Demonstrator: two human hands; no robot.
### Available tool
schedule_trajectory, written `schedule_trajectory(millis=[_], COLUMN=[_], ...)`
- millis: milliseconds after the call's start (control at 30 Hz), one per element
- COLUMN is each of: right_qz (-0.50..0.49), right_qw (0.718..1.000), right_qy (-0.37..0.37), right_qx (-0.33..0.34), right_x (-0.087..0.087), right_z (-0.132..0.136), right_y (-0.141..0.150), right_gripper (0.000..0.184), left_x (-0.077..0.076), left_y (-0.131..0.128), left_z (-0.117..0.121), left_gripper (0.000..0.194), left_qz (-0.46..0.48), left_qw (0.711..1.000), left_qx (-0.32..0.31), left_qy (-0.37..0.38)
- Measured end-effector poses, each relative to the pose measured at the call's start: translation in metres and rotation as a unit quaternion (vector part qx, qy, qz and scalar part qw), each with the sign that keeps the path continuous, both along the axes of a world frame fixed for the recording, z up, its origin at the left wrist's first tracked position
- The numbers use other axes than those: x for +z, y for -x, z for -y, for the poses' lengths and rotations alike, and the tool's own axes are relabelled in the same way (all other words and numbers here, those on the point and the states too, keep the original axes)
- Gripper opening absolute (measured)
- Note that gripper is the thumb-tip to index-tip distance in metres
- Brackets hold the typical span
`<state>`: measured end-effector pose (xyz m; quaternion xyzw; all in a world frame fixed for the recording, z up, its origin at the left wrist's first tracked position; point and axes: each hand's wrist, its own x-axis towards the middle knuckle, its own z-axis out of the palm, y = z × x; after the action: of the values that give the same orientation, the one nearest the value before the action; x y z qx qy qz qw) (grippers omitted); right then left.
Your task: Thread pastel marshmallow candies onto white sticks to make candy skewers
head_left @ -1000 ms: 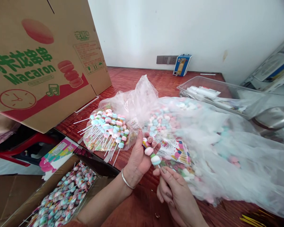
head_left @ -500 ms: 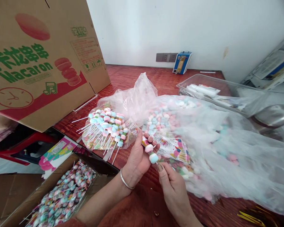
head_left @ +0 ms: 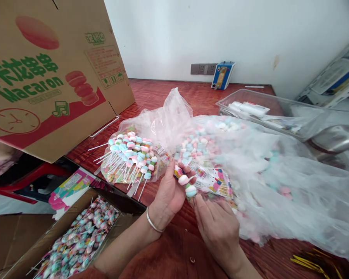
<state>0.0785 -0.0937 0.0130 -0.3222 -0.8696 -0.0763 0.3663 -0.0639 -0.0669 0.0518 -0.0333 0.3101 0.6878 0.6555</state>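
A marshmallow skewer [head_left: 190,190] with pink, white, blue and green pieces rests across the fingers of my left hand [head_left: 169,195], which is closed around its upper part. A colourful printed wrapper [head_left: 178,170] shows at its top end. My right hand [head_left: 218,226] is closed at the skewer's lower end, its fingertips pressed together there; the stick is hidden behind them. Just beyond my hands lies a stack of printed clear wrappers [head_left: 213,180]. To the left, a pile of unwrapped marshmallow skewers [head_left: 132,149] lies on a bag of candy [head_left: 113,176], sticks pointing toward me.
A large plastic bag of marshmallows [head_left: 250,155] spreads over the right side. Behind it are a clear plastic bin [head_left: 241,95] and a blue device [head_left: 222,75]. A tall carton [head_left: 84,97] stands left; below, an open box holds wrapped skewers [head_left: 81,236]. Gold ties [head_left: 308,263] lie at lower right.
My right hand has turned knuckles-up and its fingertips have moved from the stick up to the lowest candy pieces. The left hand keeps its hold on the skewer.
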Motion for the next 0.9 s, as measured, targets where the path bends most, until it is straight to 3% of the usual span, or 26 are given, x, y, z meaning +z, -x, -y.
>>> schedule_trajectory(millis=[100, 167, 200, 267, 300, 367, 433, 467, 600, 733, 767, 800, 833, 900], right_qz=[0.038, 0.019, -0.012, -0.111, -0.172, -0.297, -0.393, -0.424, -0.474, -0.472, -0.457, -0.442, -0.423, -0.359], right_qw=[0.999, 0.999, 0.999, 0.978, 0.944, 0.822, 0.693, 0.652, 0.582, 0.441, 0.434, 0.459, 0.518, 0.710], right_qy=[-0.030, -0.009, 0.025, 0.174, 0.279, 0.485, 0.601, 0.625, 0.656, 0.755, 0.768, 0.763, 0.737, 0.603], right_qx=[0.017, 0.028, 0.030, 0.026, 0.025, 0.037, 0.057, 0.064, 0.076, 0.109, 0.113, 0.110, 0.100, 0.062], right_x=[0.001, 0.001, 0.001, 0.000, 0.000, -0.003, -0.006, -0.007, -0.004, 0.005, 0.005, 0.005, 0.003, -0.002], right_z=[0.002, 0.004, 0.004, 0.006, 0.006, 0.006, 0.005, 0.004, 0.002, 0.004, 0.004, 0.004, 0.004, 0.001], right_y=[0.000, 0.001, 0.002, 0.005, 0.006, 0.008, 0.008, 0.008, 0.007, 0.009, 0.009, 0.008, 0.007, 0.002], right_gripper=[0.022, 0.022, 0.021, 0.017, 0.017, 0.024, 0.029, 0.030, 0.031, 0.034, 0.036, 0.037, 0.037, 0.032], left_x=[0.000, 0.000, 0.000, 0.000, 0.000, -0.001, -0.002, -0.003, -0.007, -0.007, -0.006, -0.004, -0.001, 0.003], left_y=[-0.001, -0.002, -0.003, -0.005, -0.006, -0.009, -0.008, -0.007, 0.003, 0.006, 0.005, 0.005, 0.004, 0.003], left_z=[-0.001, -0.001, -0.001, 0.000, 0.001, 0.002, 0.002, 0.002, -0.002, -0.004, -0.005, -0.004, -0.004, -0.003], left_gripper=[0.032, 0.033, 0.033, 0.035, 0.037, 0.038, 0.039, 0.037, 0.019, 0.007, 0.007, 0.010, 0.014, 0.019], left_qz=[-0.010, -0.015, -0.014, -0.011, -0.011, -0.011, -0.016, -0.024, -0.053, -0.039, -0.036, -0.033, -0.029, -0.020], left_qw=[1.000, 0.999, 0.999, 1.000, 1.000, 0.999, 0.998, 0.998, 0.996, 0.997, 0.997, 0.997, 0.997, 0.998], left_qx=[0.007, 0.007, 0.004, -0.003, -0.006, -0.016, -0.033, -0.037, -0.004, 0.005, 0.004, 0.002, -0.001, -0.009], left_qy=[0.024, 0.035, 0.031, 0.003, -0.014, -0.043, -0.051, -0.053, -0.067, -0.073, -0.071, -0.069, -0.065, -0.059])
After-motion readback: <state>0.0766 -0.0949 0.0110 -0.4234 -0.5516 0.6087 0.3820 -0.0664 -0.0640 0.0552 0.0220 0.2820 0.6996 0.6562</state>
